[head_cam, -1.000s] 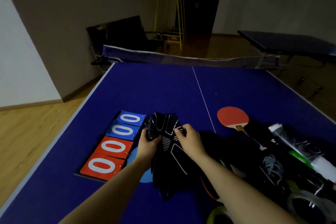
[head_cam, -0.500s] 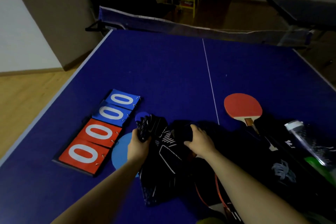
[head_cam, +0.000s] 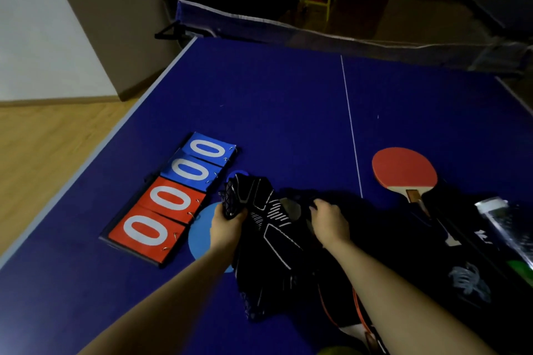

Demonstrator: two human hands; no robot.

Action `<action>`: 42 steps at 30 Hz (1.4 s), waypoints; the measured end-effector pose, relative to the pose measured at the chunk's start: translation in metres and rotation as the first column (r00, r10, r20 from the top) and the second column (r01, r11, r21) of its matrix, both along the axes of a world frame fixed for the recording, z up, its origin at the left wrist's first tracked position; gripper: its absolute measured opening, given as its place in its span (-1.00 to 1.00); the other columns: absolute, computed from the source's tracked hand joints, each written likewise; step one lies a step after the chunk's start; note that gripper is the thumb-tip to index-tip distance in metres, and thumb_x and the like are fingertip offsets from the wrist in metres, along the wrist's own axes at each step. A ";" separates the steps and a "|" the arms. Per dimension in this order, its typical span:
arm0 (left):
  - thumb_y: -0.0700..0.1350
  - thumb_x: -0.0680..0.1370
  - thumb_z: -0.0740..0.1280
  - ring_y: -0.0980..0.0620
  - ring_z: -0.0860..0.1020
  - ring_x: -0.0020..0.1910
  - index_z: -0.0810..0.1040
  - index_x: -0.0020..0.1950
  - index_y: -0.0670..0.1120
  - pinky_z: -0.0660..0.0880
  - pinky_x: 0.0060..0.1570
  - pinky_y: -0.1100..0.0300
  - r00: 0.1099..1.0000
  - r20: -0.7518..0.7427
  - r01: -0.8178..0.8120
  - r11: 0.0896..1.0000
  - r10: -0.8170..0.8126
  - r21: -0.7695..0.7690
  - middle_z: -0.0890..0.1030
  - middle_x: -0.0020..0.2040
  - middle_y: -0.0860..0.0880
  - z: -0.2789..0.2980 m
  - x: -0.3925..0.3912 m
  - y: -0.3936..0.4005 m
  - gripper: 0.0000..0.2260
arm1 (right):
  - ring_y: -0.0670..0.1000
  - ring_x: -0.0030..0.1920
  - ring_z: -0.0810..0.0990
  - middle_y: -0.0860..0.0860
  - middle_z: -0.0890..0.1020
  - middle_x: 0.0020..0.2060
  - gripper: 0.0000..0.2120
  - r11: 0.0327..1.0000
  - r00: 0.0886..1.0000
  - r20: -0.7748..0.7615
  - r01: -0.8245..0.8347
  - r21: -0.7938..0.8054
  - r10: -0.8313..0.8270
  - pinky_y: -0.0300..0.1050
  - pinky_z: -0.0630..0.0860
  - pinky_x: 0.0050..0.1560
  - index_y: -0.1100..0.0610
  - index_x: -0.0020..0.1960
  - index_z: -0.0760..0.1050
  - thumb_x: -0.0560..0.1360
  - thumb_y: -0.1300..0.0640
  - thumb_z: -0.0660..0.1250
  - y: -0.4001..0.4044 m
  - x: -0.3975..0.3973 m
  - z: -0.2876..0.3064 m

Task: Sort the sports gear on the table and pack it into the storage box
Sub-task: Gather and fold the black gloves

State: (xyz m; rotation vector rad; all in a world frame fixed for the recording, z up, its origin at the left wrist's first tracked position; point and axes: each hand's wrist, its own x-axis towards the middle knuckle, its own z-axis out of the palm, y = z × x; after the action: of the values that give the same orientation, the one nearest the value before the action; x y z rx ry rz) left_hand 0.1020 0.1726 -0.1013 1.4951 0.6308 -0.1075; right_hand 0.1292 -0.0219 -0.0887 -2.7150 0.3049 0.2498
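This is an indoor table-tennis room: a large dark-blue table-tennis table [head_cam: 288,112] with white lines fills the view, its net [head_cam: 331,34] stretched across at 12 o'clock. A second dark table [head_cam: 496,8] stands at 2 o'clock, on a wooden plank floor [head_cam: 43,138] visible at 9 o'clock.

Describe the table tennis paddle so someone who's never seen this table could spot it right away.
Start at the blue table and follow its white centre line toward the person. Just right of that line lies the paddle, flat, handle toward the dark pile of gear. It is the only round red thing; the scoreboard cards are rectangular.
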 end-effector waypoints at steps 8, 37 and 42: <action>-0.21 0.58 0.28 -0.13 0.60 0.04 0.41 0.08 0.03 0.55 0.10 -0.11 0.990 0.127 0.084 0.973 -0.057 -0.216 0.59 0.06 -0.09 0.042 -0.018 -0.005 -0.83 | 0.19 0.11 0.54 0.17 0.56 0.13 -0.74 0.979 0.921 0.355 0.108 0.171 -0.164 -0.09 0.37 -0.09 0.27 0.21 0.46 0.61 0.16 0.14 0.022 -0.022 0.059; -0.13 0.54 0.36 -0.16 0.53 0.16 0.38 0.28 -0.11 0.47 0.23 -0.11 0.994 0.103 0.062 0.978 -0.042 -0.199 0.54 0.20 -0.15 0.056 -0.089 -0.023 -0.66 | 0.17 0.05 0.54 0.17 0.55 0.03 -0.81 0.921 0.961 0.236 0.046 0.387 -0.147 -0.09 0.44 0.06 0.29 0.01 0.57 0.53 0.30 0.19 0.021 -0.122 0.065; -0.14 0.55 0.36 -0.16 0.55 0.12 0.39 0.30 -0.13 0.48 0.20 -0.08 0.997 0.082 0.018 0.979 -0.002 -0.204 0.55 0.14 -0.13 0.053 -0.079 -0.042 -0.66 | 0.14 0.15 0.50 0.12 0.48 0.19 -0.73 0.976 0.995 0.051 0.072 0.207 -0.084 0.00 0.47 0.16 0.20 0.19 0.49 0.52 0.29 0.17 -0.030 -0.113 0.047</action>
State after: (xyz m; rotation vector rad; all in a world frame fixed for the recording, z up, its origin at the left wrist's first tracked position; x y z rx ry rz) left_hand 0.0227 0.1303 -0.0481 1.2969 0.5297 -0.1150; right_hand 0.0164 -0.0515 -0.0414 -2.4958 0.3477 0.1683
